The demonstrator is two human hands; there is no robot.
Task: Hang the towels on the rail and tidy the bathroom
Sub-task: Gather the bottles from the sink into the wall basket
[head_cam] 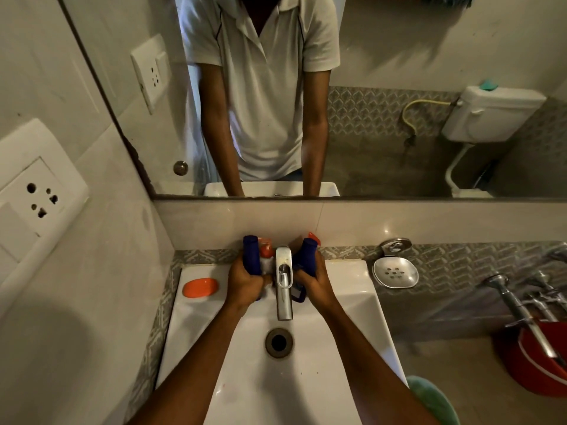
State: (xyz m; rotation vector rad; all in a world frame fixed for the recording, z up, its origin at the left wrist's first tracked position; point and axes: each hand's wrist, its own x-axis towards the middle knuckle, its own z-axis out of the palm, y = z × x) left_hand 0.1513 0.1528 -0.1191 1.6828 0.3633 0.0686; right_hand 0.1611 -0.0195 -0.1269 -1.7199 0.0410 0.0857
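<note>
We look down on a glossy white ceramic basin (346,302), rectangular with rounded inner walls and a dark round drain (278,343) in its floor. A polished chrome tap (283,283) with a flat, blocky spout rises from the far rim, and our hands work on either side of it. The left hand (244,282) is wrapped around a dark blue plastic bottle (252,253) with a rounded cap, and a second, smaller container with an orange top (266,251) sits against it, just beside the tap. The right hand (316,282) is closed around another dark blue bottle (306,253), its narrow neck tilted towards the wall and a red-orange tip showing at the top. On the basin's left ledge lies a smooth oval orange soap (201,287). To the right, a shiny steel soap dish (395,273), oval with drain holes, is fixed to grey tiles embossed with a leaf-like pattern. Further right are chrome wall taps (518,305) over a red plastic bucket (534,366). A white switch and socket plate (33,194) sits on the smooth left wall. The mirror (399,56) above reflects a white polo shirt and a white cistern. We can see no towel or rail in this view.
</note>
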